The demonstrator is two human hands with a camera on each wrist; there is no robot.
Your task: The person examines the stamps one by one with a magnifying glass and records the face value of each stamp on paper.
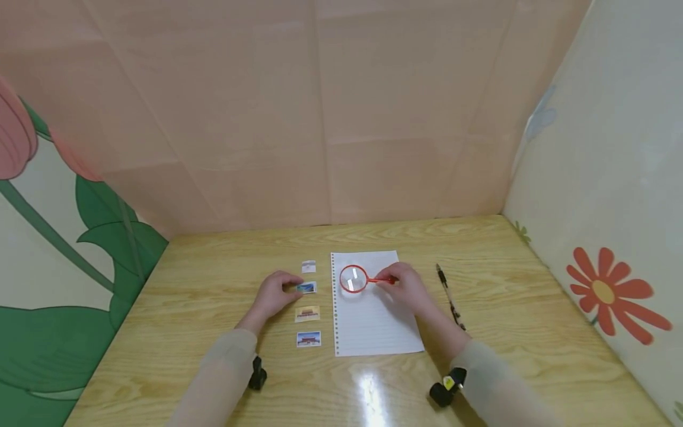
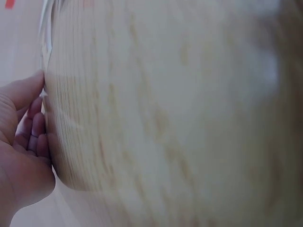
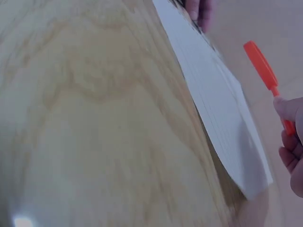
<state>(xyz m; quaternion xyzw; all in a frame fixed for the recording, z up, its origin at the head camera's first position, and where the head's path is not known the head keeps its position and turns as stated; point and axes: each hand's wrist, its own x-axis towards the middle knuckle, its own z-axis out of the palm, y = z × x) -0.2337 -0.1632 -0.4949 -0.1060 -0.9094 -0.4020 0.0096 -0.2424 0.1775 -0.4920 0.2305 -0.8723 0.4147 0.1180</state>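
Between the thumb and index finger of my left hand (image 1: pixel 274 295), at its left end, lies a small blue-green stamp (image 1: pixel 306 287) on the table. The left wrist view shows this hand (image 2: pixel 23 137) with its fingers curled; the stamp cannot be made out there. My right hand (image 1: pixel 404 286) grips the handle of a red-rimmed magnifying glass (image 1: pixel 353 279), holding it over the left part of a lined white sheet (image 1: pixel 373 332). In the right wrist view the magnifying glass (image 3: pixel 261 66) appears edge-on, raised above the paper (image 3: pixel 213 94), with my right hand (image 3: pixel 292 142) round its handle.
One pale stamp (image 1: pixel 308 267) lies beyond the held one; a yellowish stamp (image 1: pixel 307 314) and a blue-and-red stamp (image 1: pixel 309 339) lie nearer. A pen (image 1: pixel 450 295) rests right of the paper. Walls stand behind and beside the wooden table (image 1: pixel 176 314).
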